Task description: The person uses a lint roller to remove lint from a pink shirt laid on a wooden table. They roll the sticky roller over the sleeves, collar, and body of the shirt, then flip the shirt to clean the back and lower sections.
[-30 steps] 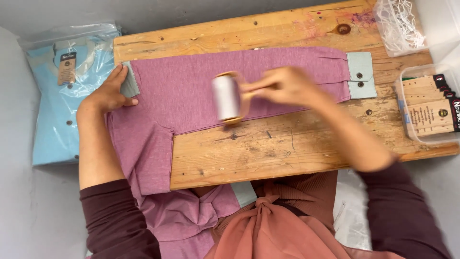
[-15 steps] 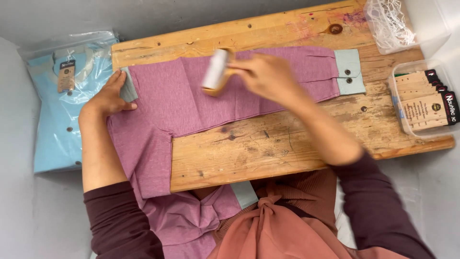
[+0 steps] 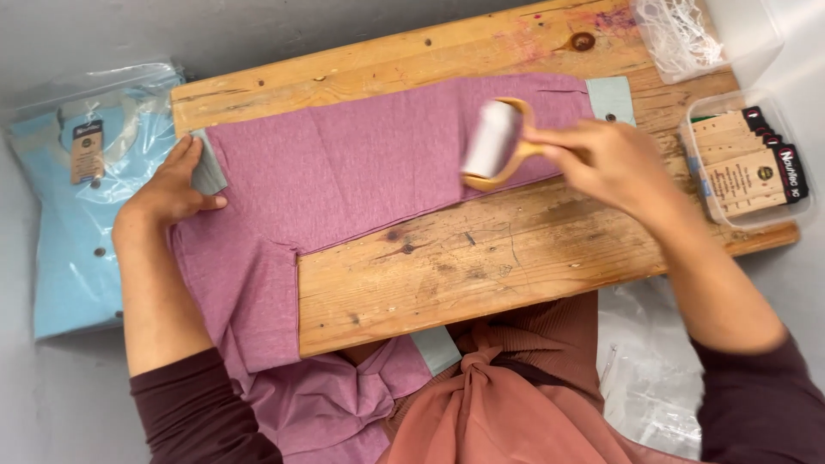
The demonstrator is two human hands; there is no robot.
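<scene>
A mauve shirt [image 3: 344,172] lies spread across a wooden table [image 3: 481,249], one sleeve stretched to the right with a pale grey-green cuff [image 3: 612,99]. My right hand [image 3: 606,163] grips the wooden handle of a lint roller [image 3: 491,142], whose white roll rests on the sleeve near the cuff. My left hand [image 3: 172,185] presses flat on the shirt's left edge, fingers over a grey-green collar or cuff piece. The shirt's lower part hangs off the table's front edge onto my lap.
A light blue shirt in a clear plastic bag [image 3: 86,198] lies left of the table. A clear tub of brown card tags [image 3: 748,163] stands at the table's right end. Another clear container with white threads [image 3: 687,34] sits at the back right.
My right hand has swept the lint roller along the sleeve, first to the left and then far to the right near the cuff. My left hand has stayed put.
</scene>
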